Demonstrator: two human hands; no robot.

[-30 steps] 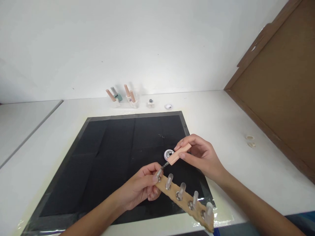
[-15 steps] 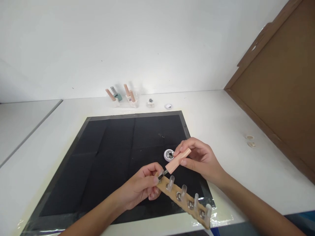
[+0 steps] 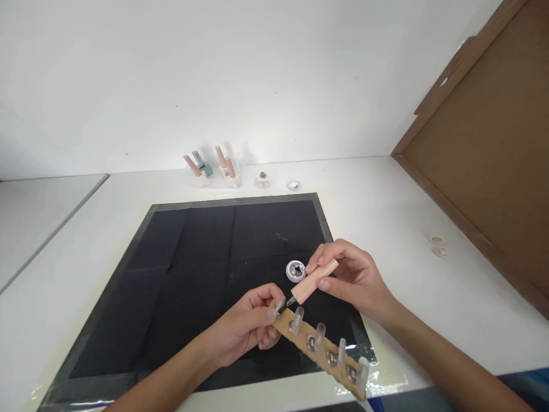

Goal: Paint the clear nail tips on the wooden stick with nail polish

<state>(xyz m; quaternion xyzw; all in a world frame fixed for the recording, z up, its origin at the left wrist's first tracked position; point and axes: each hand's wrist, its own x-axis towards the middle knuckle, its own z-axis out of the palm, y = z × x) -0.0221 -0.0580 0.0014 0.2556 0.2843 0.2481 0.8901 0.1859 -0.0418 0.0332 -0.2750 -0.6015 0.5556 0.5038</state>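
Observation:
My left hand (image 3: 253,320) is closed on the near-left end of a tan strip (image 3: 319,353) that carries a row of clear false nail tips (image 3: 319,335) on round metal mounts. Between my right hand's (image 3: 349,274) thumb and fingers is a nail polish brush with a peach handle (image 3: 315,281). Its dark bristles (image 3: 283,308) meet the nail tip at the strip's left end, beside my left thumb. Just behind the brush handle, a small round pot (image 3: 295,271) with silvery contents sits on the black mat.
A black mat (image 3: 193,286) is taped to the white table. Behind it stand peach-capped polish bottles (image 3: 229,171), a green bottle (image 3: 206,167), an uncapped bottle (image 3: 263,180) and a white lid (image 3: 294,185). Two small round pieces (image 3: 437,246) lie right, near a cardboard panel (image 3: 484,160).
The brush and my right hand have shifted slightly to the right, drawing the bristles a little along the nail tip. My left hand and the strip stay put.

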